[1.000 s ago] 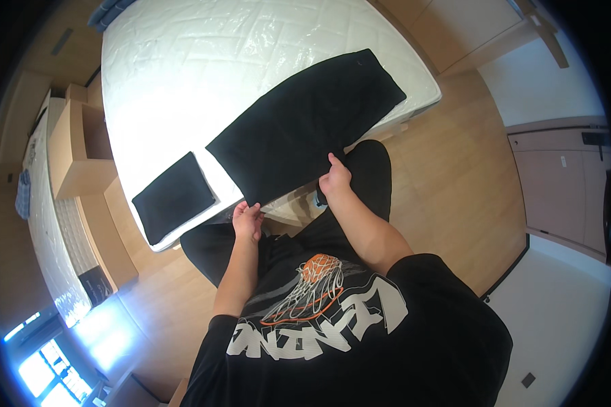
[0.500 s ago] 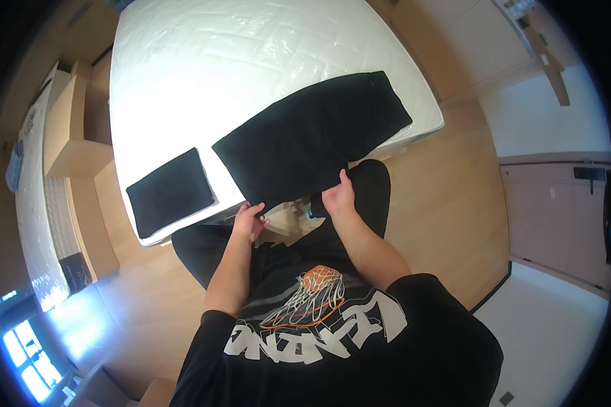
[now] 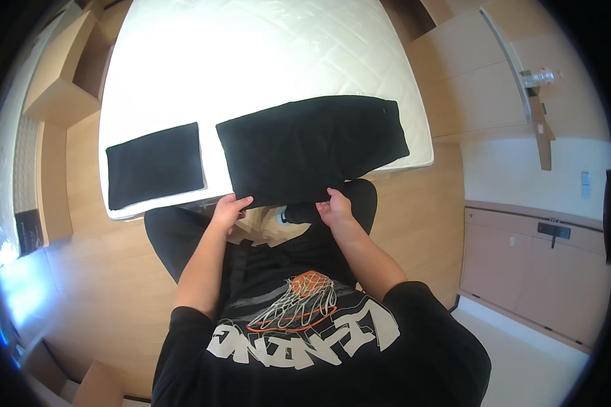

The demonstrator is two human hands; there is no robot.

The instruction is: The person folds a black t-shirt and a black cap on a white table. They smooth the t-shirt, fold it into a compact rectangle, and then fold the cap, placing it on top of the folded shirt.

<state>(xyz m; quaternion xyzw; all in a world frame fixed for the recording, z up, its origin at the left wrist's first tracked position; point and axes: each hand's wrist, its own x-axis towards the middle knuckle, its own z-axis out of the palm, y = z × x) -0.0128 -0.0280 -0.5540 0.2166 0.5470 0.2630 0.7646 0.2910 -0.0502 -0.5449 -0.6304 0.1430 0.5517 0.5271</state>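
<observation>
A pair of black shorts (image 3: pixel 305 149), doubled over lengthwise, lies across the near part of the white mattress (image 3: pixel 265 61). At its near left corner my left hand (image 3: pixel 229 211) pinches the cloth, thumb on top. My right hand (image 3: pixel 335 207) grips the near edge further right, beside the pointed crotch part. Between my hands the edge hangs slightly over the mattress side. Left of the shorts, a folded black cloth (image 3: pixel 155 166) lies flat as a neat rectangle, touched by neither hand.
My crossed legs are against the near side of the mattress. Wooden box furniture (image 3: pixel 61 102) stands at the left, near a second mattress (image 3: pixel 7 176). At the right are a pinkish door (image 3: pixel 523 271) and a shelf with a clear plastic bottle (image 3: pixel 540 77).
The view has turned and shifted a little. Both hands keep hold of the near edge of the shorts, which still lie on the mattress. The folded cloth stays put.
</observation>
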